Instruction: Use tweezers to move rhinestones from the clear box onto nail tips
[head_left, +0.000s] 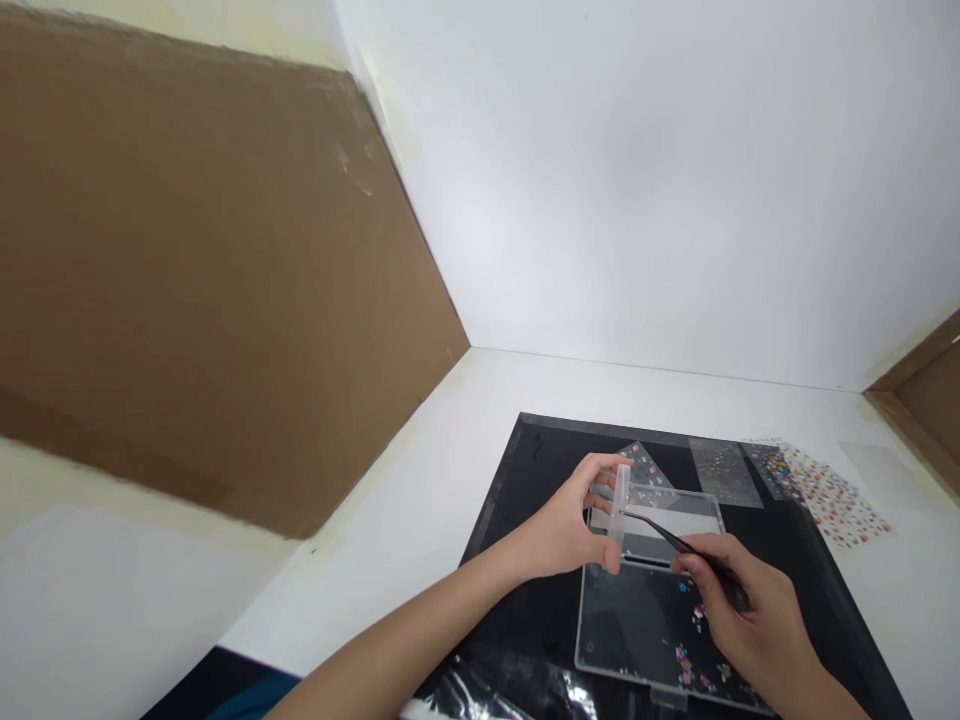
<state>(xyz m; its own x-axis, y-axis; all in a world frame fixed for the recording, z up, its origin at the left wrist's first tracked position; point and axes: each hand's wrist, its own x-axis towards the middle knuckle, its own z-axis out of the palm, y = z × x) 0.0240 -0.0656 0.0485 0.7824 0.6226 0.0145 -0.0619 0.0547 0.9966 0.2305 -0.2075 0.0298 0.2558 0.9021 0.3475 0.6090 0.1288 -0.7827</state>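
My left hand [559,525] grips an upright strip of clear plastic [619,505] above an open, clear plastic case [630,625]. My right hand [761,620] holds black tweezers [675,537], whose tips reach toward the strip and appear to touch it. Whatever the tips may hold is too small to tell. Small colourful pieces, possibly nail decorations [690,665], lie in the case's near half under my right hand. My hands hide part of the case.
The case rests on a black mat [540,480] on a white surface [390,590]. Patterned sticker sheets [825,495] lie at the back right. A brown cardboard panel [225,270] stands at the left, white walls rise behind, and crinkled plastic [510,690] lies at the near edge.
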